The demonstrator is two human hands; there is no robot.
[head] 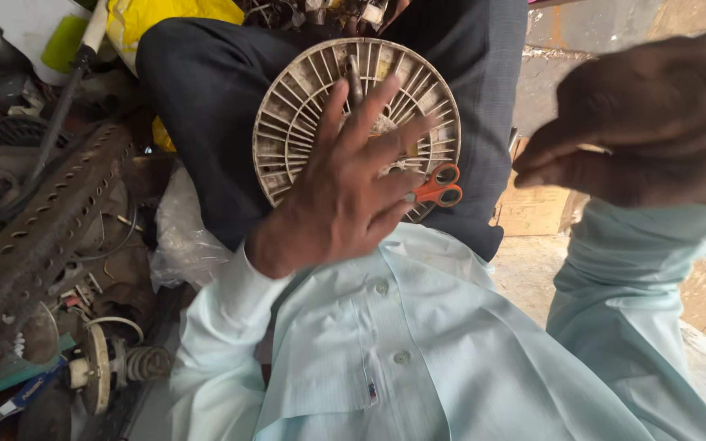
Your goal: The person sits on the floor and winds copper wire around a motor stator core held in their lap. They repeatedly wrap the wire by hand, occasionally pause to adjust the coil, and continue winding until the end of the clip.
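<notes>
Pressing left hand on grimy (cream, ribbed) round plastic disc.

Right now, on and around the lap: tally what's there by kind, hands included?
Hands: 2, left hand flat on the disc, right hand raised at the right
Round ribbed plastic disc: 1
Orange-handled scissors: 1
Perforated metal bar: 1
Coil spring: 1
Total: 6

The left hand is spread flat, fingers splayed; the right hand hangs raised, fingers curled loosely.
</notes>
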